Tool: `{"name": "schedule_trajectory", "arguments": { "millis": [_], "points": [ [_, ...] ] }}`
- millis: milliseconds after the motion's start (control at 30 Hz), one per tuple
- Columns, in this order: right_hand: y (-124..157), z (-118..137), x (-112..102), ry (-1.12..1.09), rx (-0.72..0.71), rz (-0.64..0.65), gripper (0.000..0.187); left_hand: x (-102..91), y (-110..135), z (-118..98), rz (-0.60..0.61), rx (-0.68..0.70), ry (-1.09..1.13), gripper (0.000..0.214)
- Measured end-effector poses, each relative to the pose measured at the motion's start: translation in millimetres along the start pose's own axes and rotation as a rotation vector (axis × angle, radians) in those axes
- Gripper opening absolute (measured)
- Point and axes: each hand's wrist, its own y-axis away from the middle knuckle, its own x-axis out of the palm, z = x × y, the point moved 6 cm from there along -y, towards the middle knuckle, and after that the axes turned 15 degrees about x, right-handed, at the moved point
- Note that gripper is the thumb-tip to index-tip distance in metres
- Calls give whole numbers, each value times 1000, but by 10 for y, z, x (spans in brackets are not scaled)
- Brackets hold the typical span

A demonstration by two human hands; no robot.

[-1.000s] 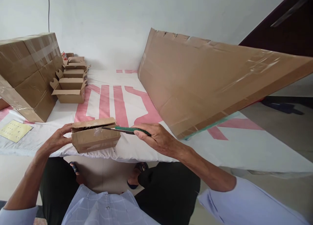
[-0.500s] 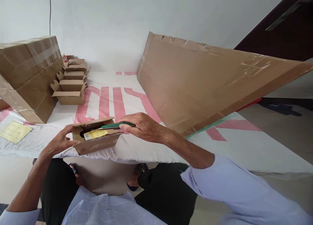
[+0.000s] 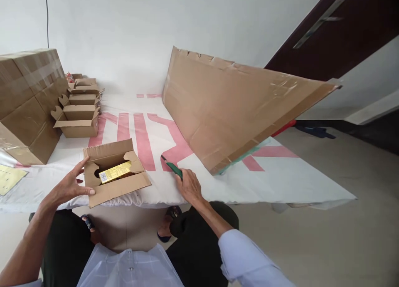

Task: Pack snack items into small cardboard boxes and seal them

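Right hand point(image 3: 189, 186): closed on utility knife point(image 3: 173, 168). Left hand point(image 3: 68, 188): half-curled, carton point(image 3: 120, 189) held at 9 o'clock. Slitting seemingly done; knife-parking needed.

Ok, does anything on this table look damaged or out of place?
Yes: the large cardboard piece on the right has a ragged top edge, nicked and creased in several spots. Nearer, the small open box held at one end by the left hand sits askew to the table edge. I see nothing spilled.
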Motion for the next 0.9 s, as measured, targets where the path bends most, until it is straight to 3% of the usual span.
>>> {"name": "schedule_trajectory", "arguments": {
  "millis": [100, 167, 233, 300, 400, 500, 567, 633, 767, 900],
  "points": [
    [25, -99, 208, 81, 46, -18, 33, -5, -6, -19, 33, -10, -11, 143],
    [-23, 89, 146, 9, -22, -43, 39, -7, -15, -29, 46, -11, -13, 147],
    [-56, 501, -11, -129, -169, -45, 48, -11, -24, -26, 55, -17, -18, 149],
    [-30, 1078, -177, -236, -377, 15, 62, -20, -33, -18, 64, -15, -35, 149],
    [118, 1972, -292, -224, -734, 254, 84, -41, -46, -25, 89, 29, -83, 144],
    [163, 2459, -218, -72, -846, 556, 112, -66, -59, -35, 105, 61, -149, 140],
    [91, 2531, -159, 13, -803, 680, 123, -77, -77, -50, 107, 73, -195, 138],
    [-2, 2498, -155, 46, -767, 713, 124, -64, -109, -93, 120, 103, -215, 132],
    [-51, 2385, -222, 20, -763, 699, 94, -26, -189, -197, 143, 120, -213, 109],
    [18, 2345, -180, -31, -602, 653, 58, -18, -277, -315, 161, 143, -212, 98]
  ]
}}
